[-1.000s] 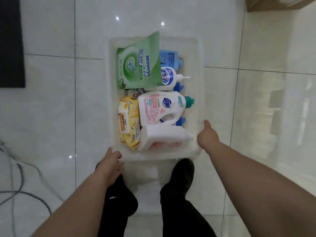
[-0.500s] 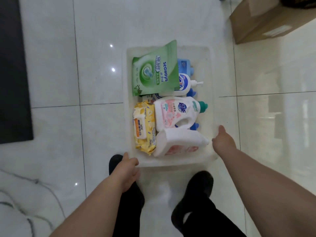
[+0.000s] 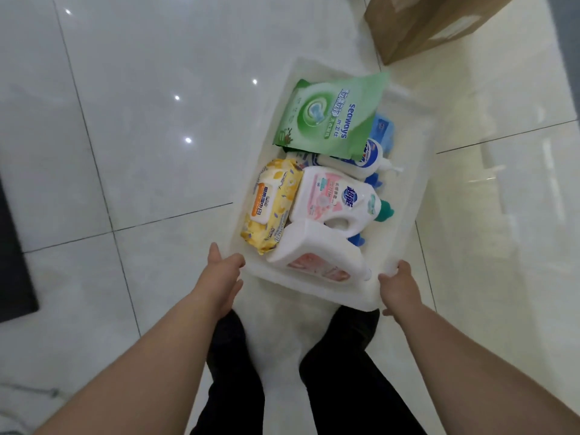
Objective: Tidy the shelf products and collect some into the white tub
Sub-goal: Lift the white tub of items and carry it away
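The tiled floor (image 3: 141, 120) spreads below me. I hold the white tub (image 3: 408, 196) in front of my legs, with a cardboard box (image 3: 423, 23) beyond it. In the tub lie a green pouch (image 3: 329, 117) at the far end, two white detergent bottles (image 3: 332, 196) nearer me and a yellow wipes pack (image 3: 273, 202) to their left. My left hand (image 3: 224, 274) clasps the near left corner and my right hand (image 3: 400, 288) the near right, fingers (image 3: 235, 262) curled against it.

cardboard box (image 3: 423, 23) was cut off at top edge, blue bottles (image 3: 384, 133) lay mostly hidden under green pouch (image 3: 329, 117), dark mat (image 3: 12, 262) was cropped at left
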The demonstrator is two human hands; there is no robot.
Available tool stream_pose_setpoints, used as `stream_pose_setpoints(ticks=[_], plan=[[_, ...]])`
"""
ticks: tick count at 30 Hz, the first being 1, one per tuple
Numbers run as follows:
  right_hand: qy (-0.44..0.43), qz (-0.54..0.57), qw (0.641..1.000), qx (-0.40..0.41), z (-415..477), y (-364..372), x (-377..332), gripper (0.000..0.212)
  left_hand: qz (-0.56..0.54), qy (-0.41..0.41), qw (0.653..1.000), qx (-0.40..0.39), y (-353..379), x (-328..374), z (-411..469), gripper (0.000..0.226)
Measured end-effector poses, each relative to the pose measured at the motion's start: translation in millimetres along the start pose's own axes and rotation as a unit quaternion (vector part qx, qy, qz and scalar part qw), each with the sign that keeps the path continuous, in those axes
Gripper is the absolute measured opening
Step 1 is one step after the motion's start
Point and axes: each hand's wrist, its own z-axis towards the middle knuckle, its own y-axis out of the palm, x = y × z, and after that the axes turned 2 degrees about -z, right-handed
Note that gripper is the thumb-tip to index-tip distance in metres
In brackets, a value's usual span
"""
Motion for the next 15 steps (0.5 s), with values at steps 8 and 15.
stream_pose_setpoints(ticks=[8, 15], plan=[[0.094, 0.198, 0.976, -0.001, -10, 20, 38, 0.045, 0.034, 0.042, 0.999, 0.004, 51, 23, 5, 0.072], [0.171, 0.405, 0.898, 0.016, -19, 40, 40, 0.039, 0.092, 0.106, 0.988, -0.059, 97, 40, 14, 0.048]])
